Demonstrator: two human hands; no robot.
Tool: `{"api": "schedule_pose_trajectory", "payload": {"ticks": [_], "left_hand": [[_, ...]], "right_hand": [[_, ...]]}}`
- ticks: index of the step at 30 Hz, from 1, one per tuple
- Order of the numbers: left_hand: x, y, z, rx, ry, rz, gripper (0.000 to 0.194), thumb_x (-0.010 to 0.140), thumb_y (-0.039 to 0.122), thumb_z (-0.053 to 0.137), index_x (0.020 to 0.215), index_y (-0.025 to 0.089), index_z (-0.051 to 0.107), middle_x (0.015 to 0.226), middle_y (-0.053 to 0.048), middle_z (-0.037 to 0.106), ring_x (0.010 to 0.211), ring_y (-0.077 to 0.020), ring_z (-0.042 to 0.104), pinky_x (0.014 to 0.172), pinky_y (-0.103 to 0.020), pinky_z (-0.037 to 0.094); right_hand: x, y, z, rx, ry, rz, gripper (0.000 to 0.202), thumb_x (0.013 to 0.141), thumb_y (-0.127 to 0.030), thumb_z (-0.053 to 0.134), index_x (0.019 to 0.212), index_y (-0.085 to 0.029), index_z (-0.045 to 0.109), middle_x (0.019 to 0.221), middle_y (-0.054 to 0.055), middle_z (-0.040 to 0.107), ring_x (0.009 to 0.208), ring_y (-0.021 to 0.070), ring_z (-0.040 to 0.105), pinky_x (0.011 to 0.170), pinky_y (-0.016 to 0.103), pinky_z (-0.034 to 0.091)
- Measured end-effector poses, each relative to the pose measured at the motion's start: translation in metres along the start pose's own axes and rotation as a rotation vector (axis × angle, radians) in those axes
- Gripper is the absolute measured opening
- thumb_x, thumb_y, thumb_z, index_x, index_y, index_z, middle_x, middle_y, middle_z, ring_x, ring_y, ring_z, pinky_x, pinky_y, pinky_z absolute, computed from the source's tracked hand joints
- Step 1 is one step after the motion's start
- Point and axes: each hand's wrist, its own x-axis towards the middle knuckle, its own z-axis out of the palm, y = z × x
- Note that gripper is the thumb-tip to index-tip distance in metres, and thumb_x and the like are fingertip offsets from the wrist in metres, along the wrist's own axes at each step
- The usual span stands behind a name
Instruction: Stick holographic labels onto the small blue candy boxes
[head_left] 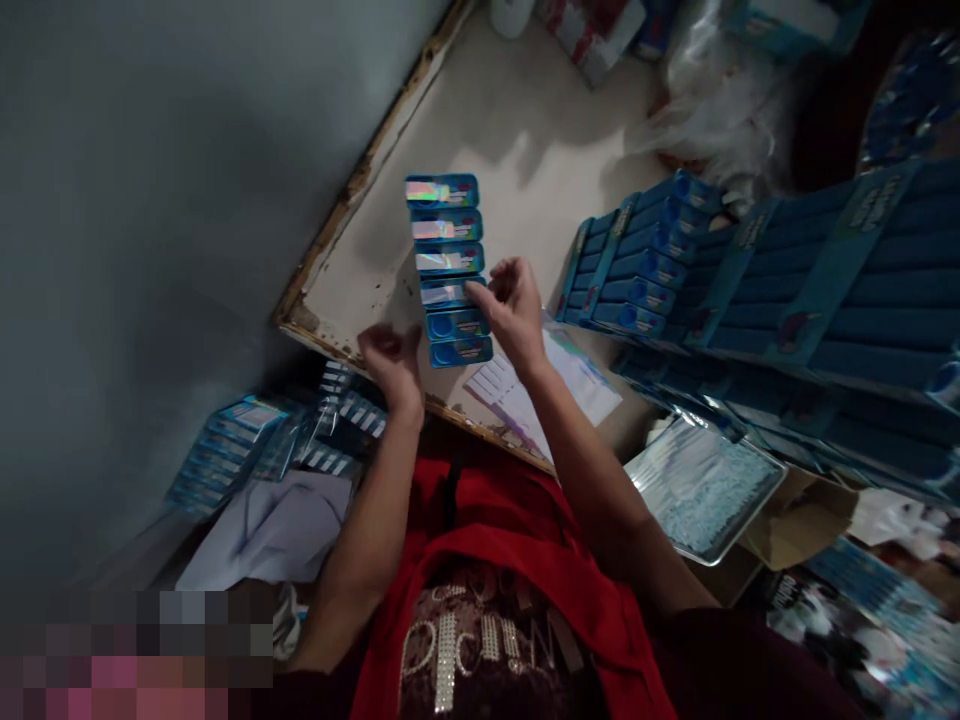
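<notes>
A column of several small blue boxes [459, 325] lies on the pale tabletop. Shiny silvery strips cross the farther boxes, while the nearest two show bare blue fronts. My right hand [517, 310] is at the right side of the column, one digit pressing the end of the silvery strip [445, 295] on the fourth box from the far end. Its other fingers are curled and apart from that digit, with nothing visible in them. Left of the nearest boxes, my left hand [391, 365] hovers near the table edge. Motion smears its bent fingers, and I cannot see anything held.
Stacked blue boxes [795, 270] line the right side. Printed papers [555, 380] lie beneath my right forearm. A metal tray [705, 490] holds pale blue pieces. More boxes [225, 450] sit lower left, beside a wall [187, 180]. Plastic bags [720, 100] lie at the back.
</notes>
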Motion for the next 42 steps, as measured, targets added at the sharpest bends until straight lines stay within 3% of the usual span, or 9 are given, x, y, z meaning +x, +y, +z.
{"api": "schedule_pose_trajectory", "payload": {"ticks": [2, 4, 6, 9, 13, 18, 27, 35, 42], "left_hand": [[-0.050, -0.011, 0.002, 0.049, 0.103, 0.017, 0.027, 0.102, 0.048, 0.069, 0.109, 0.030, 0.049, 0.101, -0.002, 0.060, 0.097, -0.0199, 0.063, 0.092, -0.040, 0.054], [-0.095, -0.017, 0.020, 0.274, -0.138, 0.040, 0.014, 0.104, 0.042, 0.064, 0.109, 0.031, 0.058, 0.101, -0.006, 0.066, 0.095, -0.0258, 0.067, 0.092, -0.047, 0.057], [-0.117, -0.018, 0.057, 0.379, -0.349, 0.088, 0.029, 0.092, 0.031, 0.081, 0.118, 0.028, 0.069, 0.114, -0.010, 0.073, 0.113, -0.0326, 0.070, 0.107, -0.052, 0.056], [-0.101, -0.017, 0.128, 0.707, -0.404, 0.146, 0.051, 0.094, 0.018, 0.077, 0.143, 0.016, 0.064, 0.145, -0.023, 0.066, 0.143, -0.0391, 0.059, 0.123, -0.053, 0.045], [-0.049, -0.023, 0.183, 0.910, -0.358, 0.115, 0.035, 0.098, 0.022, 0.074, 0.132, 0.016, 0.069, 0.142, -0.024, 0.068, 0.139, -0.0407, 0.060, 0.114, -0.051, 0.048], [-0.031, -0.041, 0.170, 0.786, -0.359, 0.073, 0.038, 0.084, 0.016, 0.090, 0.117, 0.018, 0.071, 0.117, -0.013, 0.077, 0.115, -0.0284, 0.070, 0.105, -0.039, 0.051], [-0.041, -0.048, 0.168, 0.750, -0.261, 0.028, 0.004, 0.090, 0.019, 0.080, 0.091, 0.021, 0.076, 0.103, -0.010, 0.075, 0.106, -0.0267, 0.068, 0.103, -0.038, 0.050], [-0.032, -0.050, 0.166, 0.623, -0.315, -0.035, 0.017, 0.094, 0.013, 0.067, 0.084, 0.021, 0.077, 0.100, -0.009, 0.079, 0.098, -0.0248, 0.069, 0.095, -0.036, 0.050], [-0.032, -0.048, 0.164, 0.647, -0.328, -0.060, 0.018, 0.094, 0.014, 0.065, 0.080, 0.020, 0.075, 0.100, -0.010, 0.079, 0.101, -0.0249, 0.071, 0.098, -0.036, 0.051]], "right_hand": [[-0.032, 0.019, -0.020, -0.058, 0.012, 0.046, 0.035, 0.104, -0.063, 0.060, 0.106, -0.029, 0.050, 0.089, -0.004, 0.059, 0.082, 0.0148, 0.058, 0.078, 0.029, 0.054], [-0.066, 0.053, -0.056, -0.237, 0.037, 0.118, 0.036, 0.103, -0.061, 0.061, 0.098, -0.026, 0.057, 0.091, 0.003, 0.067, 0.088, 0.0204, 0.062, 0.088, 0.037, 0.056], [-0.096, 0.098, -0.100, -0.516, 0.092, 0.163, 0.031, 0.102, -0.049, 0.063, 0.111, -0.019, 0.068, 0.126, 0.019, 0.072, 0.123, 0.0322, 0.063, 0.113, 0.050, 0.050], [-0.131, 0.162, -0.151, -0.964, -0.058, 0.274, 0.066, 0.099, -0.050, 0.067, 0.156, -0.018, 0.059, 0.180, 0.026, 0.033, 0.164, 0.0466, 0.033, 0.124, 0.063, 0.040], [-0.160, 0.199, -0.153, -1.073, -0.126, 0.287, 0.083, 0.104, -0.060, 0.057, 0.174, -0.019, 0.040, 0.182, 0.027, 0.029, 0.165, 0.0495, 0.031, 0.119, 0.065, 0.047], [-0.168, 0.192, -0.125, -1.064, -0.136, 0.256, 0.086, 0.101, -0.061, 0.061, 0.175, -0.022, 0.039, 0.176, 0.032, 0.037, 0.149, 0.0540, 0.047, 0.100, 0.067, 0.057], [-0.104, 0.171, -0.156, -0.946, -0.361, 0.006, 0.039, 0.107, -0.027, 0.061, 0.143, -0.017, 0.070, 0.135, 0.025, 0.074, 0.124, 0.0382, 0.063, 0.106, 0.055, 0.051], [-0.020, 0.153, -0.120, -0.940, -0.623, -0.378, 0.053, 0.114, -0.018, 0.034, 0.161, -0.021, 0.058, 0.173, 0.012, 0.053, 0.155, 0.0330, 0.049, 0.123, 0.051, 0.044], [-0.019, 0.175, -0.118, -0.937, -0.716, -0.405, 0.056, 0.114, -0.015, 0.029, 0.165, -0.012, 0.053, 0.177, 0.014, 0.046, 0.164, 0.0301, 0.042, 0.133, 0.047, 0.037]]}}
